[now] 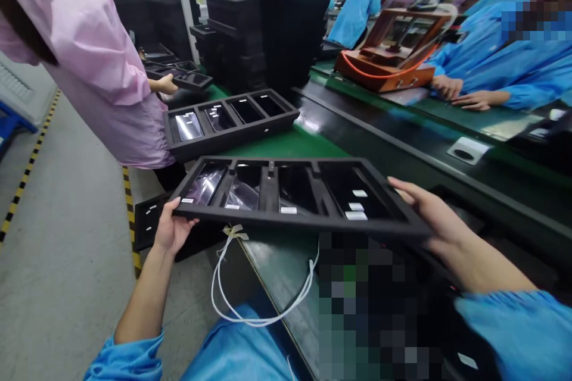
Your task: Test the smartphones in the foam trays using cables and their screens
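I hold a long black foam tray [268, 219] by its two ends, level above the near edge of the green workbench. My left hand [172, 229] grips its left end, fingers wrapped under the rim. My right hand [429, 211] clasps the right end, thumb on top. The tray has several slots, each with a dark glossy panel; small white labels lie on some. Beyond it on the bench rests a second black tray [232, 131] of the same kind, also holding dark panels.
A person in a pink smock [98, 59] stands at the left beside the bench, a hand at more trays. Black trays are stacked [268, 30] at the back. Workers in blue sit at the right near a wooden fixture [393, 53]. A white cord [250, 303] hangs off the bench edge.
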{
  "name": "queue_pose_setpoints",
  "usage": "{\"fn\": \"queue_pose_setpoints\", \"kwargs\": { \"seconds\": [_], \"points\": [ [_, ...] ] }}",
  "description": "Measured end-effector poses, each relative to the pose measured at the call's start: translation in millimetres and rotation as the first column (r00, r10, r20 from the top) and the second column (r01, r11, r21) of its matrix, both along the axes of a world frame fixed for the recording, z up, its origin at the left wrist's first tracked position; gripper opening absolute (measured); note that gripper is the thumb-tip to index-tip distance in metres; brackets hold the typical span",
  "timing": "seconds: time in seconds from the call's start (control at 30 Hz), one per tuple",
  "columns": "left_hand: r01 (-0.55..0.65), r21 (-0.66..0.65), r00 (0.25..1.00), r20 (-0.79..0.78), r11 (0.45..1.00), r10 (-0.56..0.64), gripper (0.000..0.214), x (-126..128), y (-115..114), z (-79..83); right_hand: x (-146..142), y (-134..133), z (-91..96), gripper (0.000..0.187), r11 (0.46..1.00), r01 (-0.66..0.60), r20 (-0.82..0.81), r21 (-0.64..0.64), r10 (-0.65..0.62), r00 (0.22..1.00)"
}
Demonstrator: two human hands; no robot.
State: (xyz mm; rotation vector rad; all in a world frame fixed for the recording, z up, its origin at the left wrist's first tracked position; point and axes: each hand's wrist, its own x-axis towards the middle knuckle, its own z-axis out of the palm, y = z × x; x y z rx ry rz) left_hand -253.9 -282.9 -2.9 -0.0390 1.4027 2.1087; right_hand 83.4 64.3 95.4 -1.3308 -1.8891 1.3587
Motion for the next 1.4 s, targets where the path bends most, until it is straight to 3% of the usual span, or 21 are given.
{"fn": "queue_pose_setpoints", "kwargs": {
  "seconds": [0.03,0.1,0.17,0.23,0.3,0.37,0.43,0.5,0.6,0.7,0.77,0.83,0.9,0.93,0.97,1.03,1.1,1.17,1.23,1.33,1.4],
  "points": [
    [0.006,0.019,0.999,-0.041,1.0,-0.005,0.04,3.9,4.4,-0.2,-15.0,6.3,-0.8,0.055,0.992,-0.003,-0.076,-0.126,-0.007,0.997],
    [0.059,0.015,0.991,-0.122,0.998,-0.057,0.061,12.3,16.5,-1.0,-34.3,14.1,-6.6,0.054,0.974,0.019,-0.141,-0.228,-0.053,0.989],
    [0.081,-0.075,0.973,-0.211,0.994,-0.095,0.074,20.2,27.9,-2.0,-39.1,16.0,-17.2,0.046,0.987,0.095,-0.082,-0.132,-0.107,0.991],
    [-0.07,-0.222,0.92,-0.392,0.972,-0.023,0.067,28.6,34.1,-1.7,-33.3,12.6,-29.4,0.035,0.991,0.132,0.02,0.008,-0.132,0.991],
    [-0.318,-0.292,0.746,-0.664,0.902,0.048,0.049,38.5,33.5,1.5,-22.8,4.6,-39.5,0.027,0.992,0.09,0.076,0.093,-0.097,0.992],
    [-0.36,-0.304,0.551,-0.832,0.882,-0.061,0.025,47.3,27.8,7.4,-13.2,-7.5,-46.0,0.024,0.986,-0.051,0.148,0.156,0.028,0.989],
    [-0.187,-0.405,0.485,-0.83,0.895,-0.275,0.014,49.5,19.1,12.4,-7.4,-24.3,-49.2,0.029,0.947,-0.246,0.221,0.206,0.2,0.955],
    [-0.055,-0.502,0.543,-0.74,0.863,-0.396,0.027,42.0,8.4,11.7,-5.6,-46.8,-50.6,0.039,0.851,-0.46,0.275,0.254,0.393,0.878],
    [0.007,-0.548,0.729,-0.57,0.836,-0.38,0.038,22.6,-11.8,-4.1,-7.0,-90.5,-53.4,0.04,0.61,-0.747,0.341,0.264,0.666,0.664],
    [0.218,-0.548,0.776,-0.405,0.808,-0.484,0.042,20.9,-28.7,-29.3,-11.2,-134.2,-61.0,0.027,0.356,-0.893,0.439,0.275,0.78,0.446],
    [0.453,-0.503,0.718,-0.284,0.736,-0.636,0.056,34.7,-32.8,-44.4,-15.9,-155.0,-67.1,0.028,0.252,-0.917,0.507,0.308,0.772,0.383],
    [0.692,-0.414,0.585,-0.16,0.592,-0.795,0.065,53.7,-31.7,-54.2,-21.5,-167.0,-70.2,0.037,0.198,-0.926,0.563,0.32,0.747,0.354],
    [0.835,-0.339,0.431,-0.083,0.432,-0.898,0.06,70.6,-28.8,-57.0,-26.9,-173.1,-68.0,0.045,0.179,-0.94,0.594,0.291,0.737,0.324],
    [0.873,-0.312,0.375,-0.065,0.376,-0.925,0.057,77.2,-27.6,-55.4,-29.2,-175.5,-64.9,0.047,0.185,-0.946,0.597,0.266,0.739,0.313],
    [0.901,-0.25,0.354,-0.052,0.355,-0.934,0.056,82.8,-26.7,-52.0,-31.4,-178.2,-61.1,0.049,0.203,-0.949,0.589,0.24,0.747,0.308],
    [0.922,-0.045,0.383,-0.026,0.384,-0.923,0.056,92.7,-24.5,-40.3,-36.1,-186.1,-52.9,0.058,0.265,-0.947,0.528,0.183,0.786,0.322],
    [0.83,0.201,0.526,0.027,0.52,-0.85,0.053,104.2,-19.4,-23.9,-41.7,-197.7,-47.0,0.073,0.334,-0.935,0.406,0.116,0.844,0.351],
    [0.604,0.395,0.701,0.151,0.693,-0.697,0.047,117.5,-10.1,-5.2,-48.1,-211.2,-44.3,0.079,0.387,-0.922,0.251,0.012,0.891,0.378],
    [0.327,0.506,0.787,0.322,0.798,-0.527,0.038,128.6,1.3,12.9,-53.9,-223.6,-43.7,0.061,0.404,-0.905,0.088,-0.132,0.914,0.395],
    [0.081,0.542,0.784,0.483,0.836,-0.39,0.031,130.2,11.1,31.4,-57.8,-231.2,-41.8,0.036,0.37,-0.868,-0.104,-0.331,0.9,0.423],
    [0.04,0.53,0.796,0.496,0.847,-0.347,0.031,118.5,7.3,33.8,-56.6,-224.7,-36.7,0.042,0.429,-0.847,-0.108,-0.314,0.87,0.481]
  ]
}}
